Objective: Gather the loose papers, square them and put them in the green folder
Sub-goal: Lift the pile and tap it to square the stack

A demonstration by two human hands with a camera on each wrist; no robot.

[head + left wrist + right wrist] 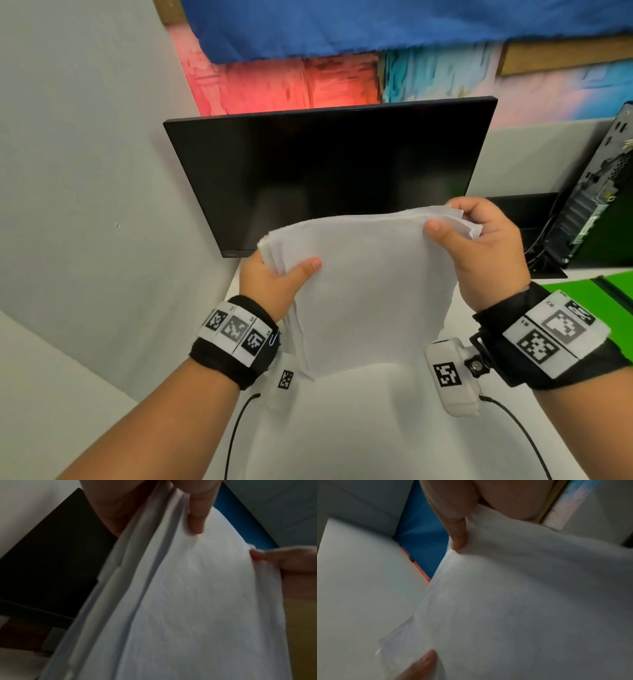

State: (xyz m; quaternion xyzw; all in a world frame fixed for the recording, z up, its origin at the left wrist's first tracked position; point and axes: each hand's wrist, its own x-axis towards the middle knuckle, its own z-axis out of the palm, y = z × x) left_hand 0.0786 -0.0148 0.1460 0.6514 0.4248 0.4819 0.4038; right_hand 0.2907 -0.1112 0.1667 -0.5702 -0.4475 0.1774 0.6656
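A stack of white papers (363, 284) hangs upright above the white desk, in front of the dark monitor. My left hand (274, 277) grips its upper left corner, thumb on the front sheet. My right hand (479, 240) pinches the upper right corner, where the sheet edges fan apart. In the left wrist view the papers (197, 601) show several uneven edges under my left thumb (197, 517). The right wrist view shows the front sheet (522, 601) under my right thumb (457, 534). The green folder (592, 294) lies on the desk at the right, partly behind my right wrist.
A black monitor (325, 171) stands close behind the papers. A computer case (596, 192) with cables stands at the far right. A grey partition wall (85, 171) closes the left side. The white desk (359, 428) stretches below the papers.
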